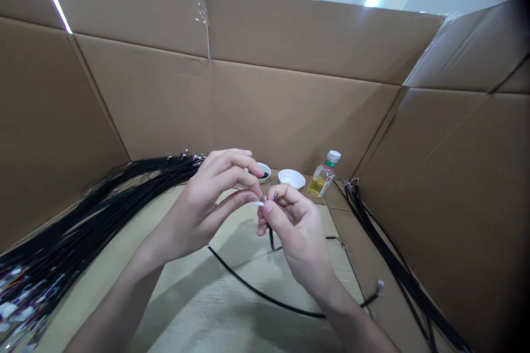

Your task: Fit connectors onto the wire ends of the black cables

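Note:
My right hand (296, 226) is closed in a pinch on a small white connector (258, 203), with thin wires (273, 197) beside it at the fingertips. From below these fingers hangs a short black cable (271, 237). My left hand (219, 198) comes in from the left, its thumb and index finger pinched at the connector and wire ends; what exactly lies between them is too small to make out. Under both hands, a longer black cable (256, 291) curves across the pale board (199, 298), passing behind my right forearm to a white plug (380, 285).
A large bundle of black cables (124, 204) lies on the left, another (385, 253) on the right. At the back stand a white bowl with dark bits (267, 168), a second white bowl (292, 177) and a bottle of yellow liquid (321, 182). Cardboard walls (298, 116) surround the area.

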{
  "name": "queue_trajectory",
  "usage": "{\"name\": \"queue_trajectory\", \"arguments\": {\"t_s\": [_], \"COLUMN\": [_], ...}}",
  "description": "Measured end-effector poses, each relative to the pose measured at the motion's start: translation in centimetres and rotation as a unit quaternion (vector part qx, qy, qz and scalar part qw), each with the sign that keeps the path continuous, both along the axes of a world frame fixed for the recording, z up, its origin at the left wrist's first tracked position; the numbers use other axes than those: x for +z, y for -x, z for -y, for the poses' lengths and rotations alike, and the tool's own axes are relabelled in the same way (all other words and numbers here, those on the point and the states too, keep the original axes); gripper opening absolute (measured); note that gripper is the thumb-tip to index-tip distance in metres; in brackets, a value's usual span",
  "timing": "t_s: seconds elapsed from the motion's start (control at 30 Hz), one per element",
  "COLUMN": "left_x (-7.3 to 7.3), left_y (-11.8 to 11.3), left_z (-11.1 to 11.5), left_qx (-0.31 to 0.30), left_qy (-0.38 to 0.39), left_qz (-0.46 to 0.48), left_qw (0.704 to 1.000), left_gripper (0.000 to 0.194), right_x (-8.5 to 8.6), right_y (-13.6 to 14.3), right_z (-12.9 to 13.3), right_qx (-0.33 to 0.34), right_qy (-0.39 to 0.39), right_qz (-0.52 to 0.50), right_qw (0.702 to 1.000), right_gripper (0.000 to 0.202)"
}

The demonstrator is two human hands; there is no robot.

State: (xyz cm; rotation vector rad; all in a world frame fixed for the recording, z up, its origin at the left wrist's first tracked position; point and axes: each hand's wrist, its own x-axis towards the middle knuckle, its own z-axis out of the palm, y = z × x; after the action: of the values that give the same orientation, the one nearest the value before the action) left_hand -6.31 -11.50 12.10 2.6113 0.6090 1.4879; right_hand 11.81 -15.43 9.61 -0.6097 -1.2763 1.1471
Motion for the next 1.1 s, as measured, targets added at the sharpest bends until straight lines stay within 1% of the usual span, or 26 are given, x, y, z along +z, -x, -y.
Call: {"name": "queue_trajectory", "arguments": {"t_s": [0.23, 0.3, 0.37, 0.47, 0.53, 0.6, 0.73, 0.87, 0.93, 1.0, 1.1], "left_x": [-0.1, -0.1, 0.0, 0.3, 0.5, 0.6, 0.5, 0.4, 0.4, 0.5, 0.6], "left_y": [0.2, 0.2, 0.2, 0.0, 0.0, -0.1, -0.3, -0.6, -0.7, -0.9, -1.1], "left_z": [-0.3, -0.3, -0.1, 0.5, 1.1, 1.6, 2.1, 2.1, 2.1, 2.0, 1.9], "left_qx": [-0.036, -0.03, -0.016, 0.017, 0.03, 0.032, 0.032, 0.024, 0.019, 0.005, -0.027], "left_qy": [0.01, 0.009, 0.019, 0.06, 0.085, 0.094, 0.091, 0.122, 0.151, 0.187, 0.249], "left_qz": [-0.002, 0.001, 0.021, 0.057, 0.059, 0.052, 0.042, 0.06, 0.07, 0.075, 0.072], "left_qw": [0.999, 1.0, 0.999, 0.996, 0.994, 0.994, 0.994, 0.99, 0.986, 0.979, 0.965], "left_gripper": [0.008, 0.008, 0.009, 0.01, 0.014, 0.014, 0.007, 0.01, 0.014, 0.018, 0.025], "right_x": [0.0, -0.1, -0.2, -0.3, -0.2, -0.1, -0.1, -0.5, -0.8, -1.2, -1.5], "right_y": [-0.3, -0.4, -0.4, -0.3, -0.2, -0.1, 0.1, 0.1, 0.1, 0.1, 0.0], "right_z": [-0.3, -0.4, -0.4, -0.2, 0.0, 0.1, 0.3, 0.5, 0.6, 0.6, 0.6], "right_qx": [0.044, 0.051, 0.043, 0.006, -0.025, -0.047, -0.067, -0.1, -0.131, -0.173, -0.235], "right_qy": [0.017, 0.019, 0.016, 0.001, -0.011, -0.021, -0.034, -0.057, -0.09, -0.135, -0.223], "right_qz": [0.017, 0.019, 0.016, 0.013, 0.018, 0.021, 0.027, 0.045, 0.059, 0.079, 0.132], "right_qw": [0.999, 0.998, 0.999, 1.0, 0.999, 0.998, 0.997, 0.992, 0.986, 0.972, 0.937], "right_gripper": [0.021, 0.019, 0.02, 0.023, 0.025, 0.025, 0.023, 0.019, 0.013, 0.009, 0.016]}}
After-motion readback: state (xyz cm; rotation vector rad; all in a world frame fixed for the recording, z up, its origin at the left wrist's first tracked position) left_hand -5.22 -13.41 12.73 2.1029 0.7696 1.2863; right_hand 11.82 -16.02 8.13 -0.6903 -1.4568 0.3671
